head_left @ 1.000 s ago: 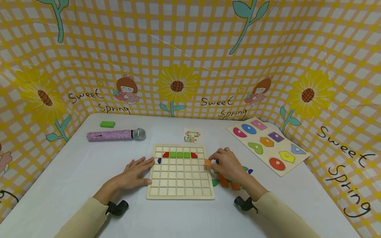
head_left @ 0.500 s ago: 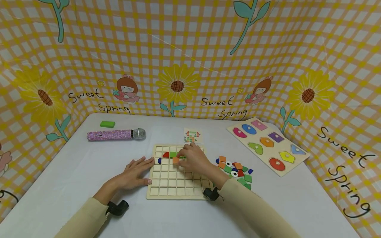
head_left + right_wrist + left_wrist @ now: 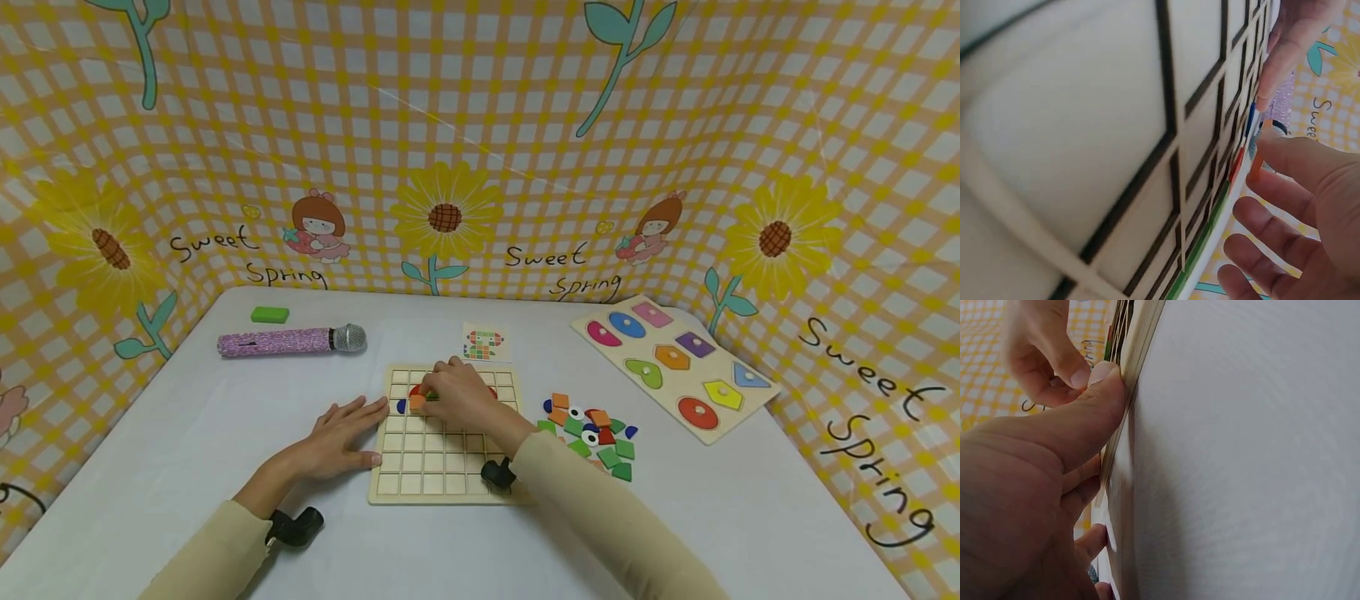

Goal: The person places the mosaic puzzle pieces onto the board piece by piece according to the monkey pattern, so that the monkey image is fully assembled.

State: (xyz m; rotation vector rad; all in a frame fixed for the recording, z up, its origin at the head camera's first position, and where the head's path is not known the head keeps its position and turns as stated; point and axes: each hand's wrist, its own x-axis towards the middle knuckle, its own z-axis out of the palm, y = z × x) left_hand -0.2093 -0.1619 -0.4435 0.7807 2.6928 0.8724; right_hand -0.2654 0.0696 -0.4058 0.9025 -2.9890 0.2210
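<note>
A wooden grid board (image 3: 420,493) lies on the white table in front of me. My left hand (image 3: 335,440) rests beside its left edge, fingers fairly straight and touching the rim. Over the upper left of the grid, my right hand (image 3: 468,404) pinches an orange square tile (image 3: 1260,153) between thumb and forefinger. The tile is just above the board, right of a dark blue half-round piece (image 3: 401,406) set in the second row. Red rounded pieces (image 3: 492,392) sit in the row above. The green tiles (image 3: 1196,259) between them are mostly hidden by my right hand in the head view.
Loose coloured tiles (image 3: 609,457) lie heaped right of the board. Behind the board is a small pattern card (image 3: 484,342). A shape puzzle board (image 3: 671,389) lies at the back right. A glittery microphone (image 3: 277,342) and a green block (image 3: 270,315) are at the back left.
My right hand has carried the orange tile from the board's right edge leftward across the grid to near the blue piece. The left hand has stayed in place.
</note>
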